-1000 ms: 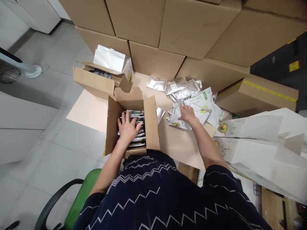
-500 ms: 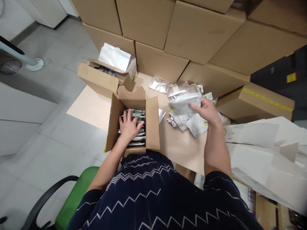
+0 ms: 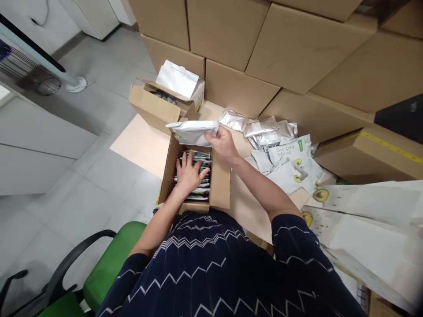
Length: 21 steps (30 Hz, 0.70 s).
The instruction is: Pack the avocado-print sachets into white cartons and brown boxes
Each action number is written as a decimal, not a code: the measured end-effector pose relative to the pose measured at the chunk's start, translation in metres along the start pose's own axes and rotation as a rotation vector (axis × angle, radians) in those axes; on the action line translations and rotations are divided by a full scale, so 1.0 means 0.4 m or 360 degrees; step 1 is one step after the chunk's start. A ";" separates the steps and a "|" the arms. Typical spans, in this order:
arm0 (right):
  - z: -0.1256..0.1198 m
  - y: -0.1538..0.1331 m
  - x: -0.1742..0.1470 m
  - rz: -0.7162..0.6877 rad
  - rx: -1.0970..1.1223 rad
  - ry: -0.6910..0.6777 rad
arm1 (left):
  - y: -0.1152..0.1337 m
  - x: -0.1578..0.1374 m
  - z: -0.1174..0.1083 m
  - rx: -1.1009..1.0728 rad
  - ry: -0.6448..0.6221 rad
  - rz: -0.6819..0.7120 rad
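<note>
My left hand (image 3: pixel 189 175) lies with fingers spread on a row of upright pouches (image 3: pixel 202 190) inside an open cardboard box (image 3: pixel 220 187). Above the far end of that box, my right hand (image 3: pixel 224 143) grips a white pouch (image 3: pixel 194 133) by its right end, thumb on the near face. The pouch is held roughly level, and its lower edge hangs over the box opening. To the right on the table lies a loose pile of white pouches (image 3: pixel 291 154) printed "Super Meal" with avocado pictures. Silver pouches (image 3: pixel 264 127) lie behind them.
Stacked cartons (image 3: pixel 238 83) form a wall behind the table (image 3: pixel 244 193). Another open carton (image 3: pixel 153 105) and a white box (image 3: pixel 178 79) stand at the back left. White avocado-printed boxes (image 3: pixel 366 220) are at the right. A green chair (image 3: pixel 112 259) stands at the lower left.
My right hand has carried the white pouch left, from over the pile to above the box. My left hand stays on the pouches in the box. The view has shifted slightly.
</note>
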State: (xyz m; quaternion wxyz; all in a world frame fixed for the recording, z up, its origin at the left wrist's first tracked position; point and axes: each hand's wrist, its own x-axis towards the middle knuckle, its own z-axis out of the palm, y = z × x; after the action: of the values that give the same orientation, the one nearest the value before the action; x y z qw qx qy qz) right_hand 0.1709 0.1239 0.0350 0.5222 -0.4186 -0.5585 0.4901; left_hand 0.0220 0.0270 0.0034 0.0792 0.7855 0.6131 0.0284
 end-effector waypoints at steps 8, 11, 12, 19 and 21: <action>-0.007 0.066 0.028 0.0410 -0.0796 -0.0512 | -0.001 0.000 0.003 -0.0015 0.0002 -0.0005; -0.007 0.040 0.034 0.0369 -0.1138 -0.0723 | -0.002 0.000 0.005 -0.0023 -0.0002 -0.0010; -0.002 0.028 0.037 0.0323 -0.1307 -0.0804 | -0.002 0.000 0.006 -0.0023 -0.0003 -0.0012; 0.058 -0.029 0.063 0.0251 -0.2228 -0.1127 | -0.002 0.002 0.004 0.0009 -0.0008 -0.0009; 0.073 -0.019 0.066 0.0267 -0.2284 -0.1150 | -0.002 0.002 0.004 0.0002 -0.0015 -0.0010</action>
State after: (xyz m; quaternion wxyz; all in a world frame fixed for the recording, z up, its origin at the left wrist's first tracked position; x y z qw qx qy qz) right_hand 0.1397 0.1454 0.0480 -0.1252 -0.5080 -0.8381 0.1546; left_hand 0.0216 0.0277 0.0016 0.0816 0.7838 0.6152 0.0240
